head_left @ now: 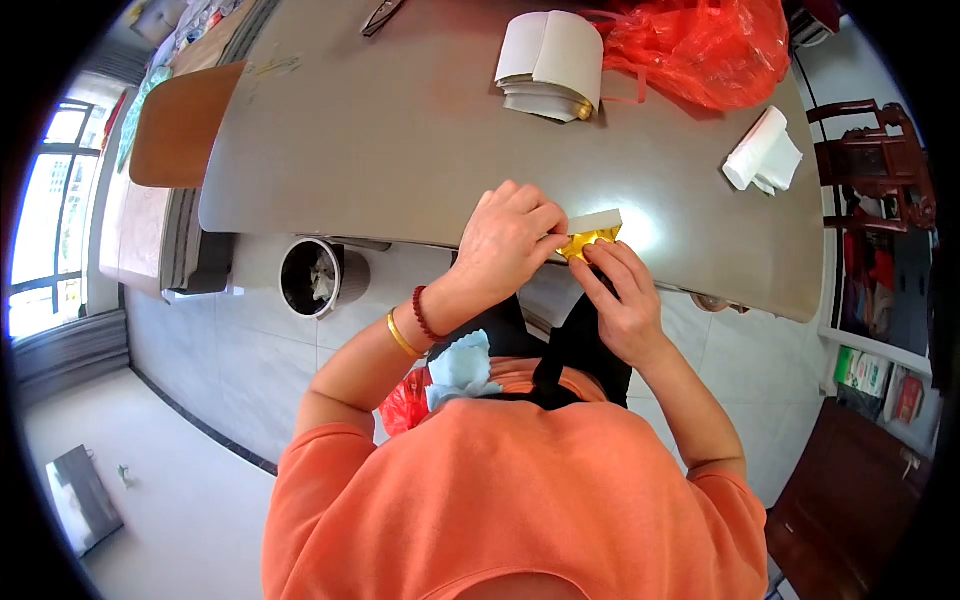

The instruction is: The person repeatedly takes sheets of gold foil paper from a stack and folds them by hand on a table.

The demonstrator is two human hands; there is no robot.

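Note:
A shiny gold foil paper point(578, 243) with a pale strip point(598, 219) along its far side is at the front edge of the table. My left hand point(508, 240) is closed, its thumb and fingertips pinching the paper's left end. From the right, my right hand point(622, 300) presses its thumb and fingers on the near side of the same paper. Part of the paper is hidden under the fingertips. Farther back lies a curved stack of white sheets point(550, 55), with a bit of gold showing at its lower corner.
The grey table point(400, 130) also holds a red plastic bag point(700, 50), a folded white tissue point(765, 152) and dark-framed glasses point(381, 15) at the far edge. A waste bin point(347, 275) stands on the floor at left. A brown chair point(185, 125) touches the table's left side.

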